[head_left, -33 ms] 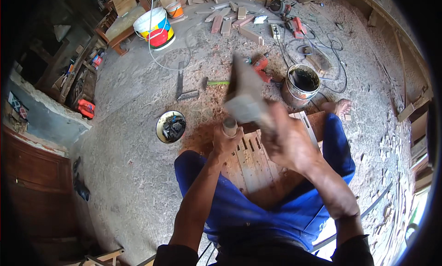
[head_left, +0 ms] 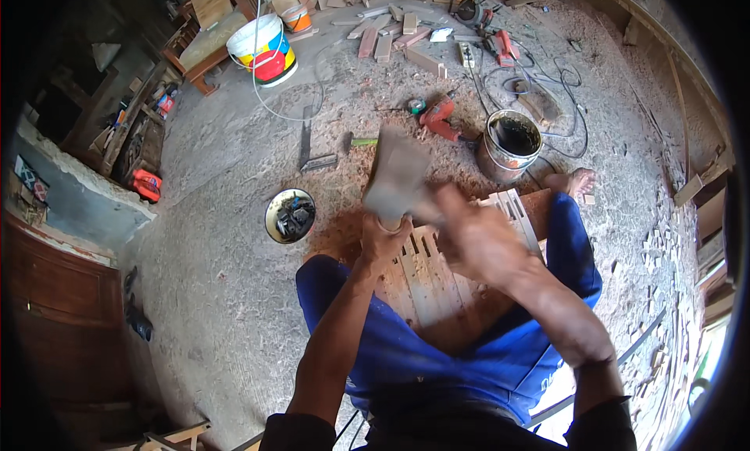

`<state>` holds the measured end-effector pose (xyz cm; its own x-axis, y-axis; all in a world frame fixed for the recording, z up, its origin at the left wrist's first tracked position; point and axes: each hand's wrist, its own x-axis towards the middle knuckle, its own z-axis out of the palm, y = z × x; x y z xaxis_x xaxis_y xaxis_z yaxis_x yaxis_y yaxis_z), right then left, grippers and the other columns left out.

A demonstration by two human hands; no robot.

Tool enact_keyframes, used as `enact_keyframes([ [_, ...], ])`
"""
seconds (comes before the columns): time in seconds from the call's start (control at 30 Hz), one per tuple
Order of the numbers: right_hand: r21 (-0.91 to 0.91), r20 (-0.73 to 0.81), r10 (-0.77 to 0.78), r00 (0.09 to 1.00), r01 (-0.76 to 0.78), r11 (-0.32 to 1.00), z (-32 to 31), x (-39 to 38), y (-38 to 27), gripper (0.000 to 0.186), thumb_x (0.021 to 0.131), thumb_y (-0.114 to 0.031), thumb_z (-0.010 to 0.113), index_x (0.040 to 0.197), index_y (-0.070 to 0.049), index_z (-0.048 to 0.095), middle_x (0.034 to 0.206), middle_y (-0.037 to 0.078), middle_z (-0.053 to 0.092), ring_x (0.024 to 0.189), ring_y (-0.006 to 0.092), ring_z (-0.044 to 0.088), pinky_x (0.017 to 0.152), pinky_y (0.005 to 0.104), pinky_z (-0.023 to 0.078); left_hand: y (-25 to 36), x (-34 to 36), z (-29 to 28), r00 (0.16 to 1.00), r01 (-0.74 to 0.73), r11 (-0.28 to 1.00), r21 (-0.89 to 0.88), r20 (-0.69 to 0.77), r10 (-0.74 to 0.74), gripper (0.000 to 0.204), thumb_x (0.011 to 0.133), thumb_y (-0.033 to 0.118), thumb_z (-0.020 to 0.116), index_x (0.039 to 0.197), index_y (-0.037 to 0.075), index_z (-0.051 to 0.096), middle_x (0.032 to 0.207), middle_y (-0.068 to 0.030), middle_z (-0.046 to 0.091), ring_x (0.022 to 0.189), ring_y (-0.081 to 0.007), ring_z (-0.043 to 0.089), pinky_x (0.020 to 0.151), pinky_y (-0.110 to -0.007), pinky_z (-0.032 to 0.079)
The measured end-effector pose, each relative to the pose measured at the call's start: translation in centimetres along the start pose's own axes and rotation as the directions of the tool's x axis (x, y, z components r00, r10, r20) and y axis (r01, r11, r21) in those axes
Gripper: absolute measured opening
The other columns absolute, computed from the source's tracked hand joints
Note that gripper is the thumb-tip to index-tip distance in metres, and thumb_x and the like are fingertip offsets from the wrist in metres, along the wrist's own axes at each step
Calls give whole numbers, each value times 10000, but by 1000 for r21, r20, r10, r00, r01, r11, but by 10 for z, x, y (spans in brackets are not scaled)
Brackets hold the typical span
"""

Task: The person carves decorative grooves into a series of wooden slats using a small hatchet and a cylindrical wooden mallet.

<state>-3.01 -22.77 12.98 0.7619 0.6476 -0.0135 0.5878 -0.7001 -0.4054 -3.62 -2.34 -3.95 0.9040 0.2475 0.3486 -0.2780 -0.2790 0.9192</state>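
My left hand [head_left: 381,244] is closed around an upright chisel [head_left: 392,224]; only a bit of its round handle shows and the blade is hidden. Over that handle lies the head of a wooden mallet [head_left: 398,170], seemingly at contact. My right hand [head_left: 488,244], smeared by motion, grips the mallet's handle. Below both hands, several pale wooden strips [head_left: 426,283] with cut slots lie side by side between my knees, sprinkled with chips. Another slotted piece [head_left: 516,215] sits by my right knee.
Beyond the work lie a red power drill [head_left: 440,119], a green-handled hammer [head_left: 363,142] and a metal square [head_left: 306,146]. A dirty bucket [head_left: 509,166] stands right, a bowl of dark scraps [head_left: 290,215] left. Cables [head_left: 578,131] and wood offcuts [head_left: 426,60] lie farther off.
The mallet head has swung down and toward me, onto the chisel's handle, covering its top. My right hand has shifted slightly with it. My left hand stays in place.
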Motion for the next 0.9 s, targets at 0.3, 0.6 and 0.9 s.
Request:
enact_keyframes([
  [0.3,249,-245,-117,962,179,952,3,-2,-6,592,757,-37,626,1316,-43,431,783,253,660,720,438,679,629,505,548,1,-6,-1,998,-33,999,-28,-49,31,227,795,21,761,998,1,663,959,-74,698,927,-190,677,799,-359,536],
  [0.6,305,35,-62,997,49,951,58,-20,18,549,806,-26,593,1339,-38,461,775,273,663,747,439,689,693,517,543,7,-47,-4,988,-134,991,13,73,133,286,759,-25,729,1026,34,645,1000,-76,697,890,-131,653,752,-307,524],
  [0.9,360,-114,-5,993,46,932,10,-22,1,631,796,-56,617,1393,-37,413,803,280,671,767,472,683,694,531,563,-19,13,-9,1000,-6,1000,-24,11,6,161,788,33,758,899,46,641,806,-37,671,738,-143,643,680,-324,521],
])
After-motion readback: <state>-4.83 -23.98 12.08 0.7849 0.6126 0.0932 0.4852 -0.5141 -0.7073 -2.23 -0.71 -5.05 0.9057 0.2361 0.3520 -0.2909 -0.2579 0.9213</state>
